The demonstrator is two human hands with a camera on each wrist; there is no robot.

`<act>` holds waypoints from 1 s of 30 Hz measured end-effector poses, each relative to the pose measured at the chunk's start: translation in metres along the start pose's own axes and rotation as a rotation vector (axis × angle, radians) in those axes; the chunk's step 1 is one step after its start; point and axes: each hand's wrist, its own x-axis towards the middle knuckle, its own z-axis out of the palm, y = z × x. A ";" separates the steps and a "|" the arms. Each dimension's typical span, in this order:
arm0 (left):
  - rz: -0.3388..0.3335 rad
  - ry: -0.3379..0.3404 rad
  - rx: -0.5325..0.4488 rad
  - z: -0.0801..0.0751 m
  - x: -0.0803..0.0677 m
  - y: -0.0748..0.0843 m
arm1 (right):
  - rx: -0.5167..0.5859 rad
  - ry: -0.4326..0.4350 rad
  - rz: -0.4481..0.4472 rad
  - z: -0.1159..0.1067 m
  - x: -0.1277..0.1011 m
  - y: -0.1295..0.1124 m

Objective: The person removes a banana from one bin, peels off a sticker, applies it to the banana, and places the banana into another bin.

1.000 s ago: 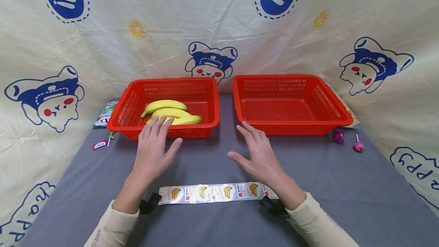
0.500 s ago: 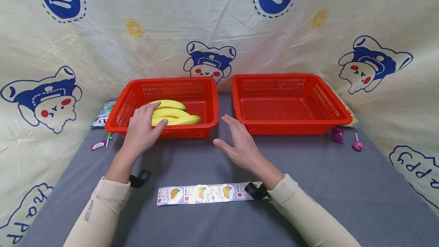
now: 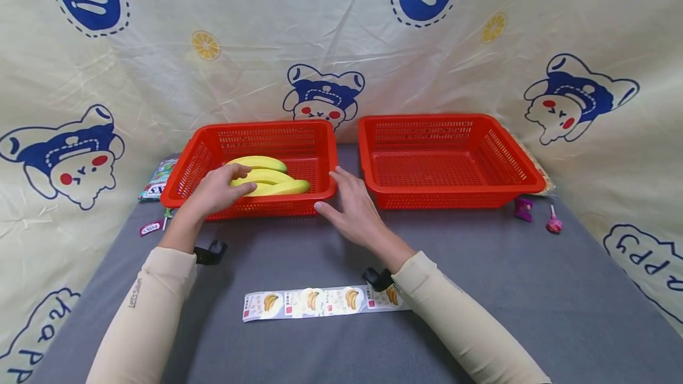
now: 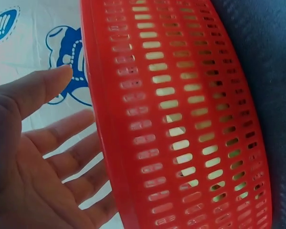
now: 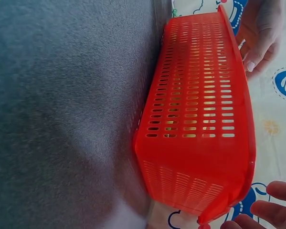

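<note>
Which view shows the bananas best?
Head: it looks down into the left red basket, so the bananas show from above, partly covered by the left hand. Both wrist views show only yellowish patches of them through the slotted basket.

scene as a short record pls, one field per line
left basket: red, holds bananas
right basket: red, beside the left one
left grip: open, above left basket's near rim
right grip: open, at left basket's near right corner, contact unclear
banana-print strip: on gray cloth, nearer the person
lollipop: far right
</note>
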 end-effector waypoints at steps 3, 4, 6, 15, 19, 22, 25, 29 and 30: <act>-0.013 -0.043 -0.002 -0.002 0.004 -0.003 | -0.003 -0.011 0.017 0.003 0.006 -0.001; -0.013 -0.055 0.003 -0.003 0.005 -0.005 | -0.005 -0.014 0.021 0.004 0.007 -0.001; -0.014 -0.082 0.014 -0.004 0.007 -0.007 | -0.010 -0.018 0.030 0.006 0.010 -0.002; -0.030 -0.168 0.060 -0.008 0.019 -0.014 | 0.010 -0.027 0.066 0.013 0.017 0.001; -0.048 -0.213 0.079 -0.008 0.025 -0.016 | 0.019 -0.025 0.082 0.016 0.020 0.001; -0.046 -0.260 0.092 -0.009 0.030 -0.017 | 0.026 -0.019 0.087 0.016 0.021 0.002; -0.042 -0.312 0.094 -0.009 0.036 -0.018 | 0.025 -0.010 0.077 0.016 0.023 0.003; -0.051 -0.369 0.102 -0.010 0.042 -0.020 | 0.007 0.002 0.057 0.018 0.024 0.006; -0.050 -0.380 0.109 -0.010 0.044 -0.020 | 0.004 0.006 0.055 0.018 0.024 0.007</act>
